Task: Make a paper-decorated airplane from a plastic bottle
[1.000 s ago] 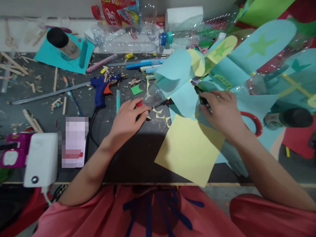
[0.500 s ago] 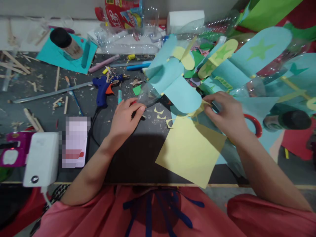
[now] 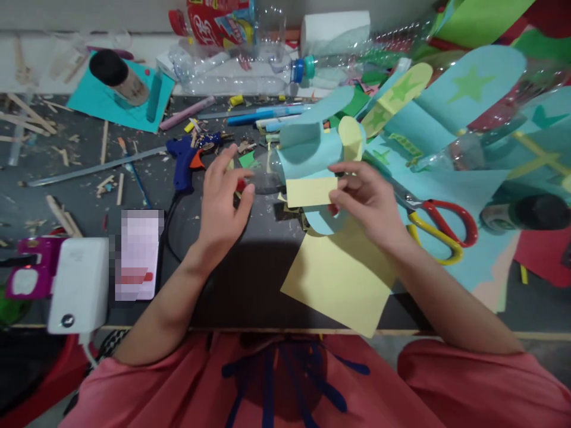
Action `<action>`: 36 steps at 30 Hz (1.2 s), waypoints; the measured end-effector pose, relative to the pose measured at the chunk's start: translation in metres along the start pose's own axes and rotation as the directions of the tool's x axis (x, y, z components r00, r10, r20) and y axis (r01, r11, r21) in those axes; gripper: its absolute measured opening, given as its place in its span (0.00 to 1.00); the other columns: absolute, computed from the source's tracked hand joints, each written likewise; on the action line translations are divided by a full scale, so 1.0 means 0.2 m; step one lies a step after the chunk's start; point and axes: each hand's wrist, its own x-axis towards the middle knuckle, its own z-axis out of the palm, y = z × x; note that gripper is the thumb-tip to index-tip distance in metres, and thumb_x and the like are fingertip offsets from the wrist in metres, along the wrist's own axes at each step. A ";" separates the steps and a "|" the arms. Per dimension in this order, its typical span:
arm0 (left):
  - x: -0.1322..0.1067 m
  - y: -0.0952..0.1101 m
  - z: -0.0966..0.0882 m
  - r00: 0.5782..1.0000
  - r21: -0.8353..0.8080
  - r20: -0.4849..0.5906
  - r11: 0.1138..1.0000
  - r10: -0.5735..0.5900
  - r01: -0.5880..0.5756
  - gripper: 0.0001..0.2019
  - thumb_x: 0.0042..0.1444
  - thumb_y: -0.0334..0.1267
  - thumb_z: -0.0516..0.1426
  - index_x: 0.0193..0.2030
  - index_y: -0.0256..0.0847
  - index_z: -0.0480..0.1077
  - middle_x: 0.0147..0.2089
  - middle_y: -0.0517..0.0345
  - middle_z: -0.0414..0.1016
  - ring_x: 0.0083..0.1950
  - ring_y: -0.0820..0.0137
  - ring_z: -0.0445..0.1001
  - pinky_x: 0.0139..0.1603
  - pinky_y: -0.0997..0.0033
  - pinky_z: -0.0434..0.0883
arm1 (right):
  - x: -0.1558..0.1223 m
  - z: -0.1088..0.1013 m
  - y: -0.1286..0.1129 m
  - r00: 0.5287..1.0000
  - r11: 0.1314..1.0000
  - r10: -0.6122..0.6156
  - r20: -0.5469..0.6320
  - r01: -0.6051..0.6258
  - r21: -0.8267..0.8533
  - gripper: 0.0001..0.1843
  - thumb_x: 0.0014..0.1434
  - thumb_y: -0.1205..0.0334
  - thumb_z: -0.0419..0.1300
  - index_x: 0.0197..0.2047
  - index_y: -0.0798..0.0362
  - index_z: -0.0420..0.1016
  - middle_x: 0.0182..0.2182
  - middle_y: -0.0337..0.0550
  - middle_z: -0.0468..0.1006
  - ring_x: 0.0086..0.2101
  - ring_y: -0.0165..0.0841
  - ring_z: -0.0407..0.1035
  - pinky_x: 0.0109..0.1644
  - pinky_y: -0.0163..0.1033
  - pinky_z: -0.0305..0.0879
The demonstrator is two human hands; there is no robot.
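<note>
A small yellow paper strip [image 3: 311,192] is pinched at its right end between the thumb and fingers of my right hand [image 3: 368,199]. It is held in front of a clear plastic bottle [image 3: 266,182] wrapped in light blue paper [image 3: 307,151], with blue paper wings and a yellow rounded paper piece [image 3: 351,138]. My left hand [image 3: 223,199] is by the bottle's red cap [image 3: 241,185], thumb and fingers apart; whether it touches the cap is hard to tell. Below lies a larger yellow paper sheet [image 3: 334,279], partly under my right forearm.
Scissors [image 3: 439,220] with red and yellow handles lie right, near a black-capped bottle [image 3: 526,213]. A second blue-papered model [image 3: 468,89] stands behind. At left are a blue glue gun [image 3: 182,163], a phone [image 3: 139,255] and a white power bank [image 3: 79,285]. Wood scraps litter the table.
My right hand has come left and lifted the yellow strip. The papered bottle has turned, so its wings sit differently. My left hand's fingers have risen and spread. The scissors now show fully.
</note>
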 end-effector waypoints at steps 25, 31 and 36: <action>-0.07 0.04 0.12 0.972 -0.469 0.226 0.867 -0.064 0.166 0.16 0.58 0.35 0.55 0.54 0.42 0.69 0.54 0.52 0.76 0.50 0.67 0.78 0.55 0.66 0.75 | -0.01 0.11 0.12 0.992 0.996 0.051 0.119 -0.059 0.067 0.21 0.59 0.55 0.62 0.55 0.43 0.67 0.25 0.29 0.66 0.23 0.27 0.69 0.30 0.38 0.73; -0.05 0.06 0.09 0.948 -0.563 0.270 0.772 -0.166 0.295 0.11 0.55 0.40 0.58 0.44 0.40 0.71 0.42 0.55 0.77 0.41 0.70 0.76 0.46 0.69 0.75 | -0.03 0.11 0.07 0.994 0.997 0.041 0.100 -0.048 0.062 0.16 0.59 0.59 0.62 0.51 0.45 0.68 0.25 0.29 0.67 0.23 0.26 0.68 0.29 0.35 0.71; -0.05 0.05 0.10 0.909 -0.691 0.337 0.591 -0.244 0.415 0.12 0.48 0.36 0.62 0.40 0.40 0.71 0.32 0.62 0.71 0.33 0.75 0.71 0.38 0.76 0.70 | -0.04 0.10 0.08 0.976 1.000 -0.007 0.217 0.009 -0.010 0.28 0.54 0.49 0.68 0.56 0.44 0.69 0.39 0.39 0.74 0.29 0.27 0.68 0.33 0.37 0.72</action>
